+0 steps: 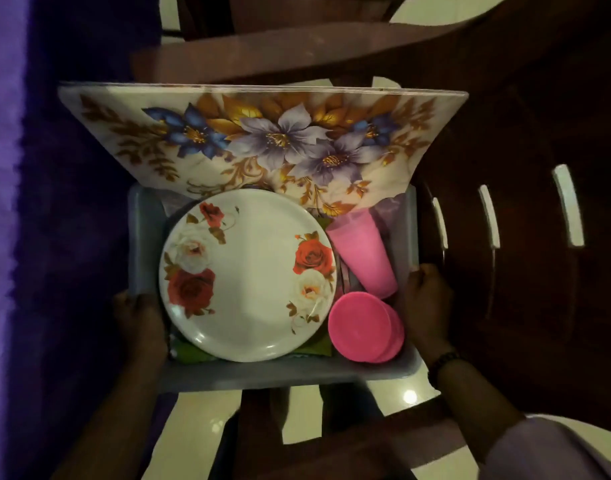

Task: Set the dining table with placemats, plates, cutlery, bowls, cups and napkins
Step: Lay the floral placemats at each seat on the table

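At either side of the grey tub (286, 374), left hand (141, 323) and right hand (427, 306) gripping its rims, forearms angled inward.

One tub (148, 237), held between two grips. In it: one stack of mats (262, 133), one plate (248, 275), two pink cups (366, 251).

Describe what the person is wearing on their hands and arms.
The left hand and its forearm are bare as far as shown. The right hand has a dark beaded bracelet at the wrist, and a pale sleeve covers that arm higher up.
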